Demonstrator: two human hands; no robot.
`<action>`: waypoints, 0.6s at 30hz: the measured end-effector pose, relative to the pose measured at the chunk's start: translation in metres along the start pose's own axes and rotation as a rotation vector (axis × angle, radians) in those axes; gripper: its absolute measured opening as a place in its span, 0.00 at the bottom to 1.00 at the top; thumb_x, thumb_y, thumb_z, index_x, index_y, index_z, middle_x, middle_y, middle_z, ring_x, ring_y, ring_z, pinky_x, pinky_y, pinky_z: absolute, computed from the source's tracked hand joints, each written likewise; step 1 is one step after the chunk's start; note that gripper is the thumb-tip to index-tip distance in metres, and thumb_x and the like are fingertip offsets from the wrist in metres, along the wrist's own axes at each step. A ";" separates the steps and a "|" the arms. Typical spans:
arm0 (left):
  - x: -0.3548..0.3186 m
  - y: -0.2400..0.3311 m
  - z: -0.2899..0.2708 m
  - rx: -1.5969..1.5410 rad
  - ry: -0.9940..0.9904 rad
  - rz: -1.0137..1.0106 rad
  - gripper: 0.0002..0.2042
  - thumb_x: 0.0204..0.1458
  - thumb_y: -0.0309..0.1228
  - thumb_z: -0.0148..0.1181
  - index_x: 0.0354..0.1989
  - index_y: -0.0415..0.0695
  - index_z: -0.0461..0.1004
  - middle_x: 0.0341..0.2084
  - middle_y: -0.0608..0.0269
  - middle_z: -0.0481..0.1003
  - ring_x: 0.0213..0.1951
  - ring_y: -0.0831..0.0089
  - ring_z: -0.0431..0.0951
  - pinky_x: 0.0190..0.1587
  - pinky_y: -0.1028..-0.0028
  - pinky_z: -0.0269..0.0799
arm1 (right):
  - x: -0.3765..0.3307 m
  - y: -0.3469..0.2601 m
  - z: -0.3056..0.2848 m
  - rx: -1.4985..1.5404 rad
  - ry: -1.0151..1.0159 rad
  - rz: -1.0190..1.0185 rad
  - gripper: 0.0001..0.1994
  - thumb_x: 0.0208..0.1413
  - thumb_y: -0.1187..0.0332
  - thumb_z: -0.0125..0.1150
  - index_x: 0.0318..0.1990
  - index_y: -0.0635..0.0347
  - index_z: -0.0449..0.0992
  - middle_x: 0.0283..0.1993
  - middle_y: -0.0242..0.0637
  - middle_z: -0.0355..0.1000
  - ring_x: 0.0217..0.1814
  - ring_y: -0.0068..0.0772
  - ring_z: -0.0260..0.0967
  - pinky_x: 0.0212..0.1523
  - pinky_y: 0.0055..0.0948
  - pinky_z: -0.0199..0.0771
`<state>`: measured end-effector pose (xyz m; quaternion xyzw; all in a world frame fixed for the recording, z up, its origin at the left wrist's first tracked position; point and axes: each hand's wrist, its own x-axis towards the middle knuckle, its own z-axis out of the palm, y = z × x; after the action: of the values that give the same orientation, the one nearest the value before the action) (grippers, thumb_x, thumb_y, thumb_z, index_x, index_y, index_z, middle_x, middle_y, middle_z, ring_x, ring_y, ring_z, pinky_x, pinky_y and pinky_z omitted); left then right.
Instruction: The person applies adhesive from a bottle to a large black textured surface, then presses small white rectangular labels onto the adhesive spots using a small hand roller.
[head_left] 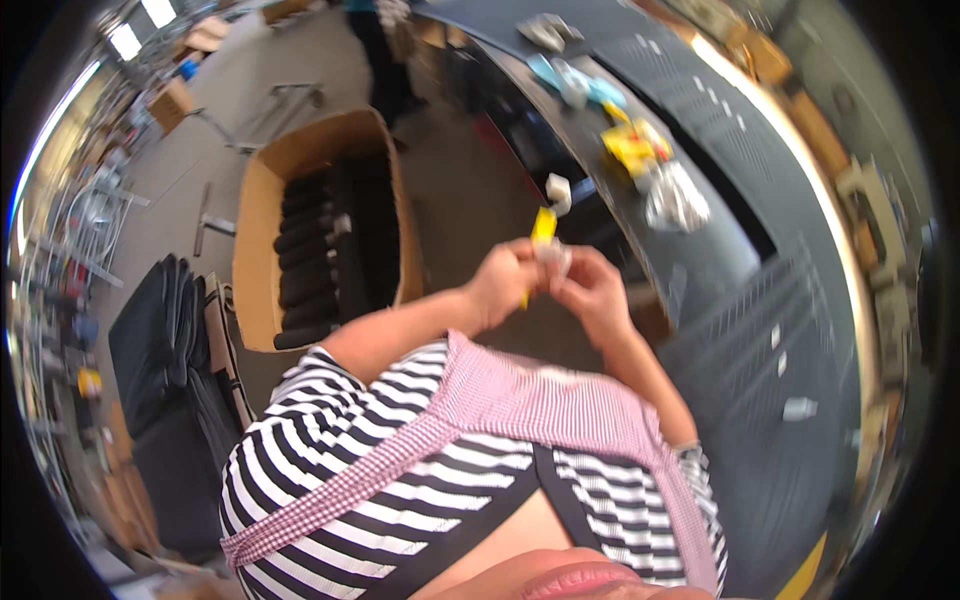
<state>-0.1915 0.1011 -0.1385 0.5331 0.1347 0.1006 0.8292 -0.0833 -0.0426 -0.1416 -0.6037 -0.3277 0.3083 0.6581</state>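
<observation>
In front of my chest both hands meet, fingers pinched together. My left hand (496, 287) is closed on a slim yellow thing (543, 226), which sticks out above and below the fingers; motion blur hides its exact kind. A small whitish, see-through piece (554, 260) sits between the two hands, and the fingertips of my right hand (598, 292) are closed on it. Just above the yellow end shows a bent white piece (559, 193); whether it is joined to the yellow thing I cannot tell.
On my right runs a long dark table (740, 330) holding a yellow packet (636, 148), a clear plastic bag (676, 197) and a light-blue item (577, 82). An open cardboard box (262, 240) of black rolls stands left, near folded black material (160, 320). Another person (375, 60) stands beyond.
</observation>
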 end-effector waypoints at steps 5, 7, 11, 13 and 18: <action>0.032 0.003 0.045 0.008 -0.117 -0.095 0.12 0.56 0.35 0.65 0.42 0.41 0.78 0.29 0.69 0.75 0.30 0.81 0.70 0.35 0.79 0.67 | -0.032 -0.032 -0.039 0.167 0.207 -0.051 0.15 0.56 0.73 0.66 0.50 0.68 0.73 0.43 0.35 0.77 0.44 0.23 0.75 0.49 0.22 0.74; 0.041 -0.006 0.063 0.040 -0.203 -0.117 0.16 0.54 0.39 0.67 0.44 0.41 0.77 0.30 0.68 0.75 0.31 0.79 0.70 0.37 0.79 0.67 | -0.049 -0.033 -0.055 0.169 0.267 -0.078 0.16 0.56 0.72 0.67 0.50 0.67 0.74 0.43 0.34 0.77 0.44 0.22 0.75 0.49 0.22 0.74; 0.058 -0.026 0.108 0.096 -0.311 -0.174 0.12 0.56 0.34 0.66 0.43 0.40 0.77 0.28 0.69 0.75 0.29 0.82 0.69 0.33 0.80 0.65 | -0.080 -0.033 -0.086 0.085 0.450 -0.073 0.13 0.56 0.73 0.66 0.47 0.66 0.74 0.41 0.33 0.77 0.42 0.19 0.74 0.46 0.20 0.74; 0.067 -0.037 0.133 0.128 -0.374 -0.207 0.11 0.56 0.33 0.66 0.42 0.40 0.77 0.28 0.69 0.75 0.28 0.82 0.68 0.33 0.80 0.65 | -0.096 -0.030 -0.107 0.058 0.517 -0.117 0.12 0.56 0.74 0.66 0.46 0.65 0.74 0.39 0.33 0.77 0.40 0.19 0.74 0.44 0.20 0.74; 0.095 -0.076 0.199 0.192 -0.471 -0.320 0.08 0.55 0.30 0.66 0.40 0.41 0.77 0.27 0.70 0.74 0.28 0.82 0.68 0.32 0.80 0.64 | -0.129 -0.021 -0.176 0.031 0.643 -0.072 0.03 0.57 0.79 0.62 0.37 0.63 0.74 0.39 0.32 0.75 0.41 0.19 0.72 0.45 0.20 0.72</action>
<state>-0.0342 -0.0708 -0.1402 0.5899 0.0301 -0.1710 0.7886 -0.0183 -0.2524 -0.1379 -0.6481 -0.1197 0.0833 0.7474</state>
